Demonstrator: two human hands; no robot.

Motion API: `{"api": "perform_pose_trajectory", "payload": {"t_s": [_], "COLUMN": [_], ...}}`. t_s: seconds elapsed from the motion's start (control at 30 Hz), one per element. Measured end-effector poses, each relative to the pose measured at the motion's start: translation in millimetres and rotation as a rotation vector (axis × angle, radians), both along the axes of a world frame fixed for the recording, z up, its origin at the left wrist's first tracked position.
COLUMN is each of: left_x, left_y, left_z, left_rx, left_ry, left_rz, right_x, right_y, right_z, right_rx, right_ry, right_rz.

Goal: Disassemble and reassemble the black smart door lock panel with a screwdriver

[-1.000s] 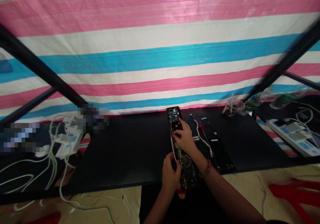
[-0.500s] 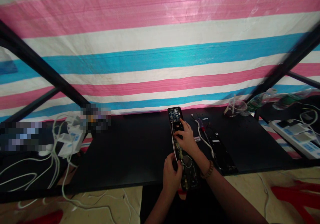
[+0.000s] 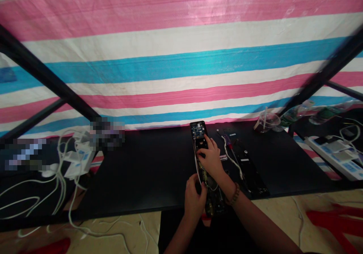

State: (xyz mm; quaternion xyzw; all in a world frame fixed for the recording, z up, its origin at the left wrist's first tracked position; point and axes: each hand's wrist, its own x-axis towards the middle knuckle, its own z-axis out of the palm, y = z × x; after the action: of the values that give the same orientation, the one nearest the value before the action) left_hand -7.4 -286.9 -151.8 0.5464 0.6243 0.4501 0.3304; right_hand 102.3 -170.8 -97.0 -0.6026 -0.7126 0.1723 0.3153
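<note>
A long black device housing (image 3: 201, 145) lies opened in front of me, its end pointing away over the table. A blue circuit board (image 3: 198, 130) fills the far end. A white cable (image 3: 196, 164) runs along the left edge. My left hand (image 3: 195, 197) is closed around the lower left side of the housing, thumb on the cable side. Over the middle of the device, my right hand (image 3: 211, 157) has one finger reaching to the board's near edge; its thumb and other fingers curl together near the cable. What they pinch is hidden.
Right of the device lie a screwdriver (image 3: 228, 141), a white cord (image 3: 233, 159) and a long black panel (image 3: 251, 171). A clear plastic cup (image 3: 267, 121) stands at the back right. Power strips (image 3: 337, 155) and tangled white cables (image 3: 61, 178) sit on the side tables.
My right wrist has shifted slightly left and down, its fingers staying over the same part of the device. The left hand keeps its place.
</note>
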Motion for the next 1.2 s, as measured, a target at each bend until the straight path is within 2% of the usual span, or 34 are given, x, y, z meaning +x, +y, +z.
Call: {"api": "perform_pose_trajectory", "payload": {"t_s": [0.47,0.9,1.2], "left_x": [0,0,0], "left_y": [-2,-1,-2], "left_z": [-1.3,-1.6,1.1], "left_rx": [-0.012,0.002,0.002], "left_ry": [0.014,0.013,0.025], "left_rz": [-0.025,-0.018,-0.027], "right_x": [2,0,-1], "right_y": [0,-3,-3], "right_z": [-0.2,11.5,10.7], "right_rx": [0.009,-0.026,0.002], "right_ry": [0.009,-0.061,-0.044], "right_rz": [0.032,0.062,0.023]}}
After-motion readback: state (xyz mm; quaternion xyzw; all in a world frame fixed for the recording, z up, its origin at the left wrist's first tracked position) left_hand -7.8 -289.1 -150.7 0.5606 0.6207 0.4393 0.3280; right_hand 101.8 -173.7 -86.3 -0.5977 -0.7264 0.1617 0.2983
